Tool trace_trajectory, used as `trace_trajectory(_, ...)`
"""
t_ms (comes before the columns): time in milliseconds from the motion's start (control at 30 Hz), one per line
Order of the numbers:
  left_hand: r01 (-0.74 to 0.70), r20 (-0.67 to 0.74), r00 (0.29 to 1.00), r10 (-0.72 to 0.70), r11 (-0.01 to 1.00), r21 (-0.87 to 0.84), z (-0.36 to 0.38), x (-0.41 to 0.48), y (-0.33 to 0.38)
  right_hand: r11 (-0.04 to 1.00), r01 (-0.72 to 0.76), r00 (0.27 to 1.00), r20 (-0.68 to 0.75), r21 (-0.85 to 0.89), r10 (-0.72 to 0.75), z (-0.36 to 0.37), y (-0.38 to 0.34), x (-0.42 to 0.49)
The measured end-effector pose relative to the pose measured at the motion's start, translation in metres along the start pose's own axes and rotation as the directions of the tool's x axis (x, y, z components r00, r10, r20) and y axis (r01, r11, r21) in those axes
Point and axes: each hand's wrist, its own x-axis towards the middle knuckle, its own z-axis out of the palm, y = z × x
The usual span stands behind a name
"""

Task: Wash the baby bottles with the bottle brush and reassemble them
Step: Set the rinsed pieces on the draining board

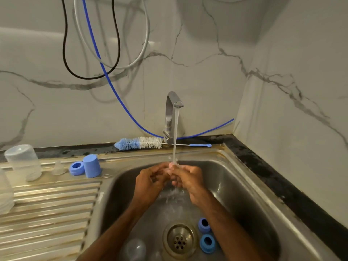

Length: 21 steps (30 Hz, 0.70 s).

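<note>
We cannot tell what, if anything, lies between the left hand (148, 180) and the right hand (188, 178); curled fingers and running water (176, 129) cover it. A clear bottle (5, 193) is cut by the left edge. In the sink (235, 185), a blurred clear dome (134, 248) sits half behind the left forearm (116, 232). The hoses (66, 44) run off the top edge.

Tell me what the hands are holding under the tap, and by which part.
Cannot be told. The left hand and right hand meet with curled fingers under the water stream; anything between them is hidden.
</note>
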Motion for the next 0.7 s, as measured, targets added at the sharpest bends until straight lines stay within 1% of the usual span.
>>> trace_trajectory(67, -0.037, -0.012, 0.999, 0.037, 0.999, 0.032, 0.0, -0.001, 0.001, 0.997, -0.074, 0.997, 0.02, 0.028, 0.073, -0.002, -0.001, 0.0)
trace_trajectory(133, -0.072, -0.045, 0.996, 0.078, 0.991, 0.116, -0.001, -0.002, 0.0, 0.993, -0.107, 0.99, 0.093, -0.04, 0.11, -0.003, -0.003, 0.0)
trace_trajectory(233, -0.113, -0.09, 0.986, 0.137, 0.965, 0.236, -0.006, 0.0, -0.004, 0.991, -0.109, 0.974, 0.191, -0.08, 0.122, -0.001, -0.004, -0.001)
trace_trajectory(367, -0.159, -0.068, 0.979, 0.19, 0.935, 0.318, -0.012, 0.0, -0.001, 0.987, -0.083, 0.948, 0.294, -0.139, 0.122, 0.001, -0.004, 0.002)
trace_trajectory(433, -0.175, -0.028, 0.98, 0.198, 0.917, 0.36, -0.012, -0.001, -0.001, 0.976, -0.032, 0.954, 0.284, -0.216, 0.094, 0.0, -0.004, 0.003)
trace_trajectory(500, -0.166, 0.009, 0.984, 0.177, 0.906, 0.389, -0.009, -0.001, -0.002, 0.962, 0.004, 0.969, 0.237, -0.274, 0.063, 0.001, -0.004, 0.002)
trace_trajectory(600, -0.15, 0.027, 0.988, 0.151, 0.917, 0.37, -0.001, 0.0, -0.005, 0.938, 0.029, 0.986, 0.163, -0.344, 0.03, 0.002, -0.005, 0.003)
trace_trajectory(700, -0.146, 0.008, 0.988, 0.152, 0.93, 0.338, 0.006, -0.004, -0.001, 0.917, 0.05, 0.996, 0.089, -0.397, -0.016, 0.004, -0.003, 0.006)
